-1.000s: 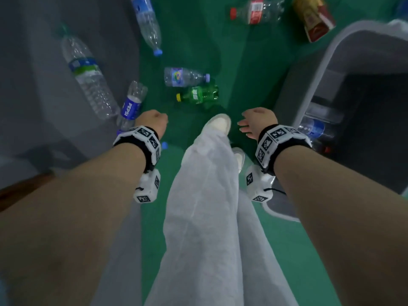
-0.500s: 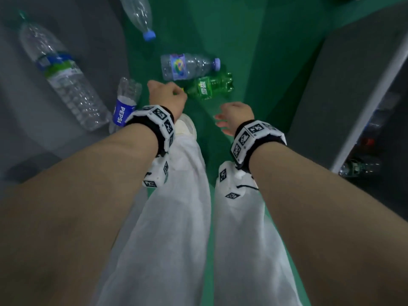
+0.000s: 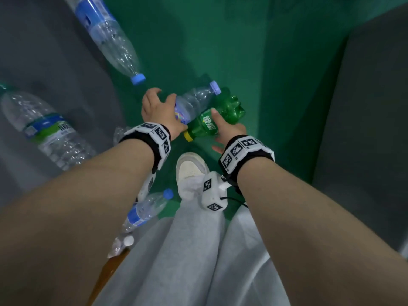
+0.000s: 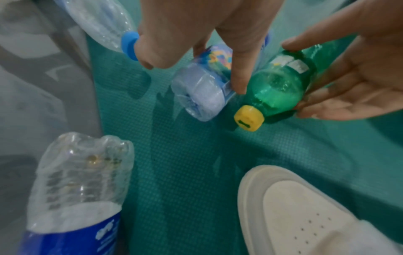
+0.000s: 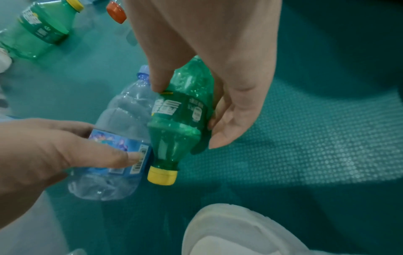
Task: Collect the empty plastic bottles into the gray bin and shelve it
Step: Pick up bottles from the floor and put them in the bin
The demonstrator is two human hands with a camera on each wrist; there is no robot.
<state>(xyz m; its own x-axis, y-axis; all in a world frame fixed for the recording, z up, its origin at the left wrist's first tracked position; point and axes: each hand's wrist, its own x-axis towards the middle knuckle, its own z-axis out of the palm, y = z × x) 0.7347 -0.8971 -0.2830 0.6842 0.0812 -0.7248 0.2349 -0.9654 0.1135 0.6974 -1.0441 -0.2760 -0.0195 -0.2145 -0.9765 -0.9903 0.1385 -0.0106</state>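
**Plastic bottles: one in each hand, low over the green floor**

Plastic bottles lie scattered on the green floor (image 3: 254,51), and two of them are in the hands. The left hand (image 3: 157,109) is wrapped over a clear bottle with a pale purple cap (image 3: 194,100); in the left wrist view its fingers (image 4: 240,72) press down along the colourful label, with the bottle's crumpled base turned toward the camera. The right hand (image 3: 227,129) pinches a small green bottle with a yellow cap (image 3: 217,119), thumb on top at the label and fingers curled under the far side, as the right wrist view shows. The green bottle's yellow cap points back toward the person, and the clear bottle's cap points away. The two bottles lie side by side and touch along their bodies. Whether either is lifted off the floor cannot be told.

Just behind the hands stands a white shoe (image 3: 192,168) at the end of a pale grey trouser leg (image 3: 187,250). To the left, on a grey floor area (image 3: 44,51), lie a large clear bottle with a blue and green label (image 3: 46,133) and a long clear bottle with a blue cap (image 3: 110,38). Near the left wrist lies a crushed bottle with a dark blue label (image 4: 76,198). Under the left forearm lies a small clear bottle with a blue cap (image 3: 148,208). In the right wrist view another green bottle (image 5: 37,32) and an orange cap (image 5: 116,12) lie farther off. A grey wall-like side (image 3: 364,129) rises at the right.
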